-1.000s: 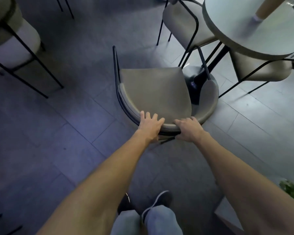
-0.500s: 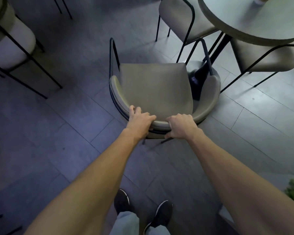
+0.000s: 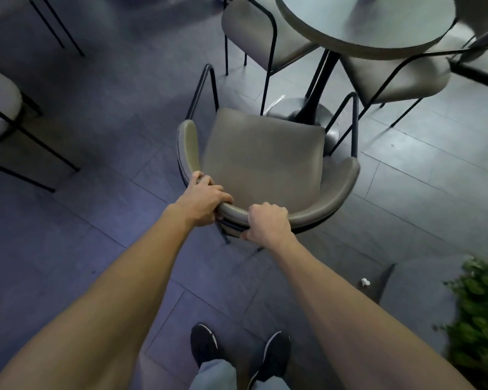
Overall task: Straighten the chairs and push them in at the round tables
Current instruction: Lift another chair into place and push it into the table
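Note:
A grey padded chair [image 3: 261, 153] with a curved backrest and black metal legs stands in front of me, its seat facing the round table [image 3: 363, 21] at the upper right. My left hand [image 3: 204, 202] grips the left part of the backrest rim. My right hand [image 3: 268, 222] grips the rim just right of it. The chair's front edge reaches the table's round black base [image 3: 296, 108]. Two more grey chairs [image 3: 254, 32] [image 3: 397, 77] sit tucked partly under the table.
Another light chair [image 3: 0, 105] with black legs stands at the left edge. A green plant [image 3: 482, 311] fills the lower right corner beside a low dark ledge [image 3: 383, 277]. My shoes [image 3: 237, 350] stand on grey floor tiles behind the chair.
The chair has turned and shifted toward the table base, its seat now facing the table more squarely. Both hands stay on the backrest; my left hand has slid further left along the rim.

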`<state>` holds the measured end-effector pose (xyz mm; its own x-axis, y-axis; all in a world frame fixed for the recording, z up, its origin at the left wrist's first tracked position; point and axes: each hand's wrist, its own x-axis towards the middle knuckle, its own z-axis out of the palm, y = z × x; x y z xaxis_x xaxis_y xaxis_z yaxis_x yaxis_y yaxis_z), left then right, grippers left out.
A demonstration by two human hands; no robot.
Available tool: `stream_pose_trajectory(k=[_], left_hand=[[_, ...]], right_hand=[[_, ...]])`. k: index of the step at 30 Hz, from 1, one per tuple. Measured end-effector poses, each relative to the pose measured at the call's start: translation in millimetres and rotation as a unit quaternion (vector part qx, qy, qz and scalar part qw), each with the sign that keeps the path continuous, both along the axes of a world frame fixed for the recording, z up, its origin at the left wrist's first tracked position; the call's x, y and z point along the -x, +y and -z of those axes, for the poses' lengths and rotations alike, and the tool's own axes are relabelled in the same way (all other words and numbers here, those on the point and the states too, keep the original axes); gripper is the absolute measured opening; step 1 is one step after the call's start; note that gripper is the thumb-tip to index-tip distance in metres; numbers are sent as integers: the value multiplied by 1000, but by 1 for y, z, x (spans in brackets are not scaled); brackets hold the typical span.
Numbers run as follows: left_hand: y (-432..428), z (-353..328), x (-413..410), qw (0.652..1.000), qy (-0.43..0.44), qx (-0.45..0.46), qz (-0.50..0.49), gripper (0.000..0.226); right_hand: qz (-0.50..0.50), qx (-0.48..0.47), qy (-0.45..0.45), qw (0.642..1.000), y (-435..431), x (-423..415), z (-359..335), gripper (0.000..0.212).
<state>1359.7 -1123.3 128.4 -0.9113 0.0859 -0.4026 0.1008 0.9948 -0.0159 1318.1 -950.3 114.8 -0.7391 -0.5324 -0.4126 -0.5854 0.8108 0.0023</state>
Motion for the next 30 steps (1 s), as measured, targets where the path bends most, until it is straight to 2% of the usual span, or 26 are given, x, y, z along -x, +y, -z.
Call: stream_pose_trajectory(k=[8,12,17,30], left_hand=[[0,-4,27,997,-1,12,78,42],[-3,-3,38,995,8,11,102,39],[-3,3,43,991,6,29,128,39],[2,5,124,990,47,-11,135,35]], right_hand=[[54,21,-15,998,6,-3,1,48],[15,54,-11,998,16,10,2,50],[-29,47,-29,998,24,24,6,56],[19,33,-11,999,31,104,0,62]])
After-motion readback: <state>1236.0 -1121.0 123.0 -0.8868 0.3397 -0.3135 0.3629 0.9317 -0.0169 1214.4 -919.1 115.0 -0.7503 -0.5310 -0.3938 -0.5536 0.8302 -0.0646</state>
